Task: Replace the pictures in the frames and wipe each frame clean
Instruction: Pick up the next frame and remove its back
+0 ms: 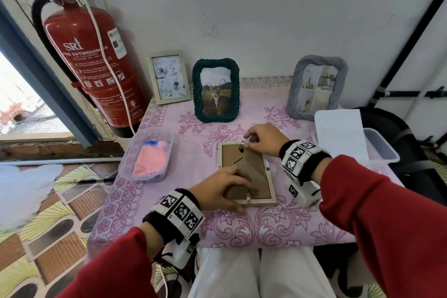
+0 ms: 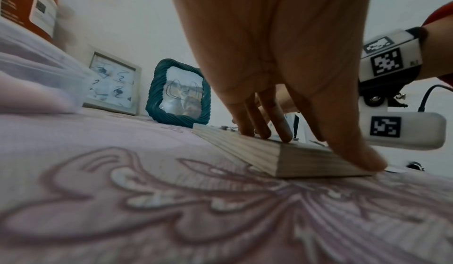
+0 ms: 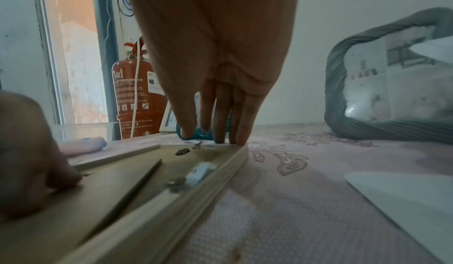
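Pale wood rims the frame (image 1: pixel 246 172) that lies face down on the pink flowered tablecloth (image 1: pixel 278 222), close to the table's near edge and about midway along it, its brown backing board turned up. Your left hand (image 1: pixel 225 191) lies on that board at the near-left part of the frame: the fingers (image 2: pixel 282 124) are nearly straight and press down on the back, and the thumb rests on the frame's near edge. It grips nothing. Your right hand (image 1: pixel 264 140) is at the frame's far-right corner, its fingertips (image 3: pixel 241 132) drawn together and set down on the rim by a small metal tab (image 1: pixel 246 144); whether they pinch the tab or only press on it, you cannot tell from these views.

Along the table's far edge three frames stand upright: a pale-rimmed one (image 1: pixel 169 77) at the far-left corner, a dark green rope-edged one (image 1: pixel 215 89) beside it, and a grey rope-edged one (image 1: pixel 316 87) toward the far right. A clear tub with a pink cloth (image 1: pixel 151 157) sits at the left edge. White paper (image 1: pixel 341 133) lies over another clear tub (image 1: pixel 382 147) at the right edge.
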{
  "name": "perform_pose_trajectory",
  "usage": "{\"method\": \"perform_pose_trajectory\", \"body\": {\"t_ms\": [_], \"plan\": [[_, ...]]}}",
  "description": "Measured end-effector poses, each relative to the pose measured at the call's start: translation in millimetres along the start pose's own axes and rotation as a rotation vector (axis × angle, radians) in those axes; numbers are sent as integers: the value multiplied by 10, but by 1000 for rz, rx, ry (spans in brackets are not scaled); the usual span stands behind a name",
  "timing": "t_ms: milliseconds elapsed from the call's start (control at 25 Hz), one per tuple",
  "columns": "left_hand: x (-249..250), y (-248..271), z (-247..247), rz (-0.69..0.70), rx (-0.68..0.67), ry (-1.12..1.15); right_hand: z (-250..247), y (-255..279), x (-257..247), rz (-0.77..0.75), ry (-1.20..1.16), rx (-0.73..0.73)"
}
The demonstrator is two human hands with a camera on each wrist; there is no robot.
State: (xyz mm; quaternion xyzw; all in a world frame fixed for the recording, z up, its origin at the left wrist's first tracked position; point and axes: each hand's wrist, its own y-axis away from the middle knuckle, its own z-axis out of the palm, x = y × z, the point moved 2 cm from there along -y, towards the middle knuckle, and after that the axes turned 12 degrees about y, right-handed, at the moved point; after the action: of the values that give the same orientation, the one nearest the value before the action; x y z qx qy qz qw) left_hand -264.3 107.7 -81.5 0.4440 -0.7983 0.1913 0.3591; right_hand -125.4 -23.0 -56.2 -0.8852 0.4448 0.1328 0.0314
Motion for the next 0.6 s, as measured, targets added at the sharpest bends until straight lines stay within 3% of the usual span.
{"method": "perform_pose_trajectory", "body": {"t_ms": [600], "plan": [[-38,-8,-27,-90,18,94,-30,-240,-37,47,147,-29]]}}
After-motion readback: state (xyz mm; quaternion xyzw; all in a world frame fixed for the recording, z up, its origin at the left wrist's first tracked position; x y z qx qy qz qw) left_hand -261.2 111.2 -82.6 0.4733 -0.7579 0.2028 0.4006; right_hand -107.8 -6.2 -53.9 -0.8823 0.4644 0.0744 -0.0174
